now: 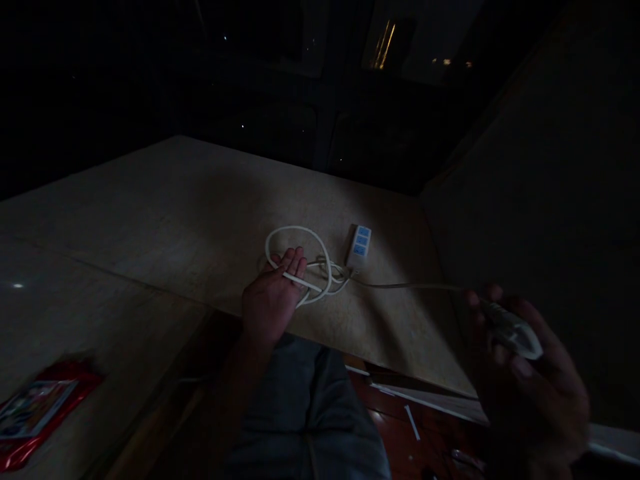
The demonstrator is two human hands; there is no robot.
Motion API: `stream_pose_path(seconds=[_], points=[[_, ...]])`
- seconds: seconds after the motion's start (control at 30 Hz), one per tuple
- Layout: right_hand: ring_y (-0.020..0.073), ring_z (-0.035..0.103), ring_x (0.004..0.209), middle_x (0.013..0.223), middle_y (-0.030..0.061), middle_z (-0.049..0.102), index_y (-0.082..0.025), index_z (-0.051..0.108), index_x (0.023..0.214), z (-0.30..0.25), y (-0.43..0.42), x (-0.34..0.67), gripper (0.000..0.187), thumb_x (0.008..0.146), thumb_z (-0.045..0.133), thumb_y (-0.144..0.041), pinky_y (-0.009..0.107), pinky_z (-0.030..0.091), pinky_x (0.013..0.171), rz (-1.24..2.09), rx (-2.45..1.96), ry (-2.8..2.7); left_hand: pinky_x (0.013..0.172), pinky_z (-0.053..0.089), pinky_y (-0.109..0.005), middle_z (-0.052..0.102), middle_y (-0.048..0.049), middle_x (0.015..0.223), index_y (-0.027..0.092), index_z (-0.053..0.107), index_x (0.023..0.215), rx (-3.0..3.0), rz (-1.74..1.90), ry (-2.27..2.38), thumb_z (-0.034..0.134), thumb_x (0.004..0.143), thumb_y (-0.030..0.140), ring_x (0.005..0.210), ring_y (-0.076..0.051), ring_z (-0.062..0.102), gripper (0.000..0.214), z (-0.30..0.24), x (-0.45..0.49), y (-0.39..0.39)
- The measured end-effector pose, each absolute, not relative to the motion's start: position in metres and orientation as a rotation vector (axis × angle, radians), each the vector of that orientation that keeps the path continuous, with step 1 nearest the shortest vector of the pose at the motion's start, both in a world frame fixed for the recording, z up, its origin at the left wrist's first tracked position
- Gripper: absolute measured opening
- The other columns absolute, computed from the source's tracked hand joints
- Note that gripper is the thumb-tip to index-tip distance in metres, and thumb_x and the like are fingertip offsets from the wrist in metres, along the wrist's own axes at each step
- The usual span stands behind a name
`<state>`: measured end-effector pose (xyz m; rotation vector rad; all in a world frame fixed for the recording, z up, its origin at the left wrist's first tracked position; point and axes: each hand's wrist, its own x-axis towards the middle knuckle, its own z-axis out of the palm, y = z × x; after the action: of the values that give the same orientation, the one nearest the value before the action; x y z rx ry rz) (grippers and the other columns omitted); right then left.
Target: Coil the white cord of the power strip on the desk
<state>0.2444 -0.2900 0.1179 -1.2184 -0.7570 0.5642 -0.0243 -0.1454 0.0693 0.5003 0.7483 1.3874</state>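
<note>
My left hand (pixel 274 293) is palm up over the counter's front edge, fingers half curled, with a loop of white power cord (pixel 300 229) lying across them. Beside it, more turns of the cord rest near a small white power strip (pixel 359 247) with blue socket faces. From there a thin length of cord stretches right to my right hand (pixel 530 373). That hand is raised at the right, its fingers closed around a pale, ridged plug (pixel 513 331). Dim light hides the plug's prongs and details.
The pale counter (pixel 175 193) carries a shiny red packet (pixel 47 407) at lower left. A dark wall (pixel 540 200) rises on the right, and dark window panes stand behind. Below are my grey-clad legs (pixel 310 413) and a reddish floor (pixel 390 433).
</note>
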Motion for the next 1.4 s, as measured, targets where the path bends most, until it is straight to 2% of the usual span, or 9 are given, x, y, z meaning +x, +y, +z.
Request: stream_pose_path(seconds=[0.13,0.23,0.4,0.57,0.7,0.87,1.13,1.23,1.4], points=[[0.0292,0.06,0.126,0.145,0.0091,0.056,-0.03,0.055,0.139,0.129,-0.294,0.216,0.054,0.088,0.067,-0.021,0.052,0.051,0.106,0.66,-1.126,-1.259,0.111,0.042,-0.05,0.071,-0.0091,0.116,0.019,0.062,0.082,0.388,1.374,0.49,0.053,0.066,0.011,0.125,-0.027,0.059,0.02,0.088,0.005,-0.169],[0.0276,0.063,0.122,0.138,0.0093,0.063,-0.028,0.056,0.138,0.126,-0.276,0.196,0.056,0.085,0.073,-0.021,0.043,0.057,0.099,0.713,-1.11,-1.613,0.108,0.045,-0.048,0.072,-0.0091,0.115,0.017,0.066,0.083,0.532,1.222,0.403,0.057,0.058,0.006,0.123,-0.029,0.06,0.028,0.091,0.018,-0.184],[0.0194,0.074,0.093,0.106,0.0043,0.076,-0.027,0.065,0.118,0.107,-0.239,0.179,0.037,0.083,0.077,-0.029,0.028,0.061,0.078,0.555,-1.176,-1.635,0.103,0.049,-0.041,0.067,-0.0081,0.13,0.021,0.072,0.109,0.91,1.021,0.529,0.064,0.076,0.015,0.127,-0.03,0.057,0.035,0.077,0.013,-0.196],[0.0191,0.074,0.089,0.101,0.0045,0.077,-0.027,0.073,0.111,0.088,-0.222,0.176,0.023,0.089,0.07,-0.03,0.029,0.059,0.08,0.559,-1.187,-1.606,0.11,0.045,-0.039,0.054,-0.0073,0.146,0.026,0.065,0.13,1.407,0.979,0.639,0.056,0.092,0.023,0.138,-0.026,0.046,0.04,0.066,0.001,-0.19],[0.0228,0.07,0.107,0.113,0.0058,0.075,-0.029,0.075,0.109,0.078,-0.217,0.172,0.021,0.093,0.062,-0.033,0.037,0.055,0.094,0.648,-1.156,-1.688,0.111,0.044,-0.036,0.052,-0.0071,0.148,0.029,0.053,0.142,1.744,0.946,0.723,0.062,0.087,0.018,0.138,-0.023,0.048,0.057,0.062,0.0,-0.184],[0.0233,0.07,0.105,0.11,0.0064,0.076,-0.028,0.076,0.107,0.077,-0.22,0.178,0.023,0.094,0.06,-0.036,0.038,0.055,0.093,0.754,-1.236,-1.638,0.092,0.055,-0.033,0.074,-0.0088,0.113,0.021,0.07,0.119,1.824,0.896,1.041,0.061,0.087,0.024,0.102,-0.021,0.07,0.033,0.062,-0.009,-0.174],[0.0199,0.071,0.078,0.092,0.0056,0.074,-0.022,0.069,0.088,0.044,-0.203,0.242,0.019,0.093,0.054,-0.033,0.033,0.058,0.067,0.708,-1.374,-1.257,0.074,0.053,-0.029,0.075,-0.0069,0.083,0.017,0.07,0.092,1.781,0.71,1.212,0.045,0.089,0.04,0.075,-0.02,0.07,0.035,0.051,-0.052,-0.136],[0.024,0.068,0.104,0.113,0.01,0.071,-0.022,0.067,0.107,0.018,-0.183,0.26,0.023,0.089,0.053,-0.023,0.043,0.056,0.087,0.458,-1.445,-1.612,0.071,0.052,-0.029,0.071,-0.0038,0.072,0.019,0.064,0.076,1.784,0.629,1.254,0.043,0.085,0.04,0.07,-0.019,0.066,0.031,0.043,-0.061,-0.125],[0.0306,0.028,0.149,0.158,0.0135,0.037,-0.024,0.06,0.134,-0.002,-0.133,0.261,0.049,0.088,0.054,-0.01,0.057,0.03,0.115,0.104,-1.41,-2.499,0.059,0.047,-0.027,0.063,-0.0008,0.066,0.021,0.058,0.079,1.773,0.588,1.295,0.04,0.08,0.035,0.062,-0.017,0.06,0.023,0.033,-0.06,-0.115]])
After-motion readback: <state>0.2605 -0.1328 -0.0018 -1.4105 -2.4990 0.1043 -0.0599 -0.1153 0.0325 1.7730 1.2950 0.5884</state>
